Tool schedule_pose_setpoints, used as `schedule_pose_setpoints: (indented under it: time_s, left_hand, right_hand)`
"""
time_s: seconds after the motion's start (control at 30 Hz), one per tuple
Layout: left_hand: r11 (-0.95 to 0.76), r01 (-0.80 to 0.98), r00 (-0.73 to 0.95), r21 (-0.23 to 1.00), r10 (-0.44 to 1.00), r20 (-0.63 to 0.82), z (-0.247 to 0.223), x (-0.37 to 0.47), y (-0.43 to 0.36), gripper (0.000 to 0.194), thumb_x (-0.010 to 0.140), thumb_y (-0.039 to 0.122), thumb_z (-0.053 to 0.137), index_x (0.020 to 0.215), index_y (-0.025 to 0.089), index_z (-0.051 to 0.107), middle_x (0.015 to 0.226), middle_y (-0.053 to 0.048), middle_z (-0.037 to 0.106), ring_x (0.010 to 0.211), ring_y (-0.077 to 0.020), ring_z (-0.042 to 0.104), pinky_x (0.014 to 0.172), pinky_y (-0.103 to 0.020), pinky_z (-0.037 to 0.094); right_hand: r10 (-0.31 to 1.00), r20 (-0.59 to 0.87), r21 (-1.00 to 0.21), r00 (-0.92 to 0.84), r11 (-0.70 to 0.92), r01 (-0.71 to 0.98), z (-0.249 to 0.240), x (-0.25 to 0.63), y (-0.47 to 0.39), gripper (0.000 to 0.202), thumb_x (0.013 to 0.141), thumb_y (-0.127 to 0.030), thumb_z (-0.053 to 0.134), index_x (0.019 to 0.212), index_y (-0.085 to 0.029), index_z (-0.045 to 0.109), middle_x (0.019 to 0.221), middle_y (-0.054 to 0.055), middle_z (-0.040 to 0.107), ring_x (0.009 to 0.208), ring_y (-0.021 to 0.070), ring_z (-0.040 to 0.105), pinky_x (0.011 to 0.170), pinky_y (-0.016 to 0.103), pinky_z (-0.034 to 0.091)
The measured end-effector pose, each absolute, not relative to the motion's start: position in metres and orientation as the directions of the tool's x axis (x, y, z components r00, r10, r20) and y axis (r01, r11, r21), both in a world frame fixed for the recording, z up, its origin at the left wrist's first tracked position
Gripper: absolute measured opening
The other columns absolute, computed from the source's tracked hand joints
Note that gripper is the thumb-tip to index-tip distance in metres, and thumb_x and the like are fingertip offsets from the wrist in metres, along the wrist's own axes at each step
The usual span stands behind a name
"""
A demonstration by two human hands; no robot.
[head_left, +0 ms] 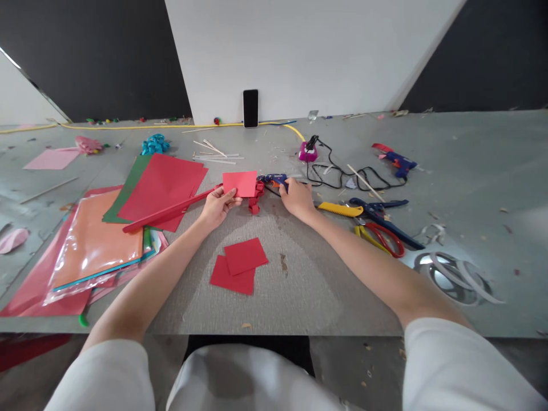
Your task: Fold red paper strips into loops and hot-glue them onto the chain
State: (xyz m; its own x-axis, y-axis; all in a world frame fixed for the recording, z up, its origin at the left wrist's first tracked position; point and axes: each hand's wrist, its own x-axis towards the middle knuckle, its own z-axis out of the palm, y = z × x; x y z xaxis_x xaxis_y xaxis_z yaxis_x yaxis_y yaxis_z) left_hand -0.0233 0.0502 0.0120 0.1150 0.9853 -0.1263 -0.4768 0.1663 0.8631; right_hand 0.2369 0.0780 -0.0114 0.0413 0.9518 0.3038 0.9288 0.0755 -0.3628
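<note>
My left hand [219, 206] pinches a small red paper card [238, 181] between thumb and fingers, held up over the table. Close to its right edge, a blue hot glue gun [274, 178] is gripped by my right hand [297, 197]; the fingers partly hide its handle. Curled red ribbon [255, 204] lies just behind and below the card. A long red paper strip or rolled stick [171, 211] runs from the left hand toward the stacked sheets. Nearer to me, two red paper rectangles [246, 257] overlap on the table.
At left lie red sheets [166, 185] and an orange pack in plastic [100, 240]. Right of my right hand are a yellow cutter [340, 209], blue-handled pliers [381, 220], red-handled scissors [389, 240] and another glue gun [400, 162]. Black cords trail from a purple socket [308, 152]. A phone [250, 108] stands behind.
</note>
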Motion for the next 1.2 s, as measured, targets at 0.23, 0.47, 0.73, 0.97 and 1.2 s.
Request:
schedule_pose_setpoints:
  time_s: [0.23,0.47,0.73,0.97,1.2]
  left_hand:
    - [0.141,-0.478,0.103,0.867,0.989,-0.105,0.011,-0.022,0.049,0.019,0.081,0.016,0.084,0.087,0.013,0.065,0.07,-0.001,0.073,0.066,-0.0133,0.075,0.074,-0.024,0.064]
    - [0.108,-0.46,0.083,0.882,0.993,-0.078,0.01,-0.019,0.048,0.018,0.092,0.027,0.073,0.084,0.013,0.064,0.069,-0.003,0.071,0.061,-0.0147,0.073,0.065,-0.025,0.06]
    - [-0.009,-0.317,0.018,0.948,1.0,0.015,0.005,-0.018,0.046,0.03,0.094,0.03,0.069,0.07,0.014,0.062,0.061,-0.002,0.065,0.043,-0.0068,0.054,0.046,-0.019,0.041]
    - [-0.069,-0.224,0.073,0.972,0.994,0.087,0.001,-0.016,0.044,0.029,0.09,0.035,0.073,0.07,0.014,0.065,0.063,-0.002,0.067,0.045,-0.0076,0.055,0.047,-0.019,0.042]
    - [-0.074,-0.179,0.174,0.981,0.979,0.105,0.004,-0.017,0.039,0.02,0.081,0.03,0.081,0.085,0.014,0.071,0.065,-0.002,0.068,0.047,-0.0075,0.054,0.046,-0.019,0.04]
  right_hand:
    - [0.839,0.474,-0.657,0.267,0.135,0.741,-0.023,0.246,0.092,0.042,0.105,-0.043,0.029,0.125,-0.016,0.054,0.12,0.021,0.067,0.115,0.0335,0.065,0.099,0.049,0.049]
    - [0.835,0.516,-0.82,0.189,0.419,0.389,-0.027,0.243,0.094,0.052,0.101,-0.067,0.035,0.125,-0.024,0.052,0.113,0.014,0.07,0.095,0.0257,0.07,0.094,0.047,0.055]
    - [0.833,0.532,-0.829,0.152,0.477,0.292,-0.017,0.233,0.075,0.05,0.096,-0.067,0.05,0.127,-0.028,0.055,0.105,0.008,0.066,0.097,0.025,0.066,0.087,0.044,0.057]
    - [0.853,0.503,-0.799,0.139,0.397,0.451,0.009,0.222,0.05,0.048,0.082,-0.068,0.071,0.095,-0.024,0.058,0.073,-0.001,0.054,0.067,0.0172,0.053,0.067,0.034,0.05]
    - [0.85,0.503,-0.732,0.157,0.322,0.6,0.009,0.22,0.047,0.055,0.086,-0.076,0.059,0.1,-0.024,0.058,0.077,0.003,0.061,0.067,0.0213,0.058,0.064,0.038,0.053]
